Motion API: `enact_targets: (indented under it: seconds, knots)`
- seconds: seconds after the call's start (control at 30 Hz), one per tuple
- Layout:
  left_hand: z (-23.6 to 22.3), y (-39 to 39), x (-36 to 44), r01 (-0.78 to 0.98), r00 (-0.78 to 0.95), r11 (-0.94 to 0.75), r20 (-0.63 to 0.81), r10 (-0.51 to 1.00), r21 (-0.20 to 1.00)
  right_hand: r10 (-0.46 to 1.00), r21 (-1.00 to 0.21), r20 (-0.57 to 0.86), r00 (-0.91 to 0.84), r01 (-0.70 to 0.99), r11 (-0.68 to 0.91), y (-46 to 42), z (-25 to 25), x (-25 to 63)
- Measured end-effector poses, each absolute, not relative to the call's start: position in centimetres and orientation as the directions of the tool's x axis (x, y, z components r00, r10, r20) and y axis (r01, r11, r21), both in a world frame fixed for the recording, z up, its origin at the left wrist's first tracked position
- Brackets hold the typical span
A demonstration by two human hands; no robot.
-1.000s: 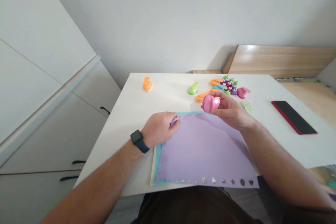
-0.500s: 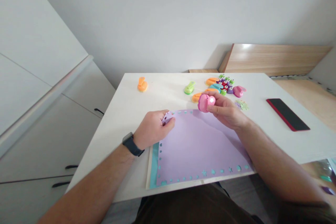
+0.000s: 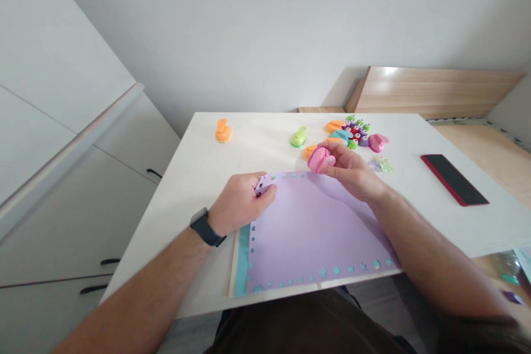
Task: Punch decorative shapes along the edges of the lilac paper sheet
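Observation:
A large purple sheet of paper [image 3: 319,221] lies before me, with small shapes such as stars and flowers punched along its edges. Beneath it shows a teal sheet [image 3: 241,263] at the left side. My left hand [image 3: 243,199] pinches the purple sheet's far left corner, which is curled up in the fingers. Over the sheet's far edge, my right hand [image 3: 348,171] holds a pink craft punch [image 3: 318,160] up, tilted and apart from the paper. The palm side of both hands is hidden.
Behind the sheet stand an orange punch [image 3: 223,131], a green punch [image 3: 299,137] and another pink punch [image 3: 377,142]. Several small punches with eye-like tops [image 3: 357,130] cluster at the back right. Paper cutouts [image 3: 381,164] lie near a black and red flat object [image 3: 454,180].
My right hand has shifted slightly left and turned the pink punch, so the white flower on it no longer shows. The left hand keeps its hold on the corner.

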State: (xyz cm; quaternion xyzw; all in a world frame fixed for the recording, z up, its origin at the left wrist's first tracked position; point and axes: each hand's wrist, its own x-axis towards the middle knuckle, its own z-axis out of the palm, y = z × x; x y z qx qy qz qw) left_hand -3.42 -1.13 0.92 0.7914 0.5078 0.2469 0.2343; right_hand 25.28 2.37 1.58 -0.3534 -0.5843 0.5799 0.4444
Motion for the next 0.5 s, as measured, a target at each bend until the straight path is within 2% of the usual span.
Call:
enact_targets:
  seconds: [0.23,0.5]
  knots:
    - [0.79,-1.29,-3.51,0.683,0.347,-0.372,0.168,0.923,0.629,0.918,-0.997,0.074,-0.39,-0.017,0.073,2.79,1.2,25.54]
    - [1.11,-1.42,-3.5,0.681,0.344,-0.374,0.176,0.922,0.629,0.918,-0.994,0.104,-0.382,0.001,0.113,2.81,1.28,25.31]
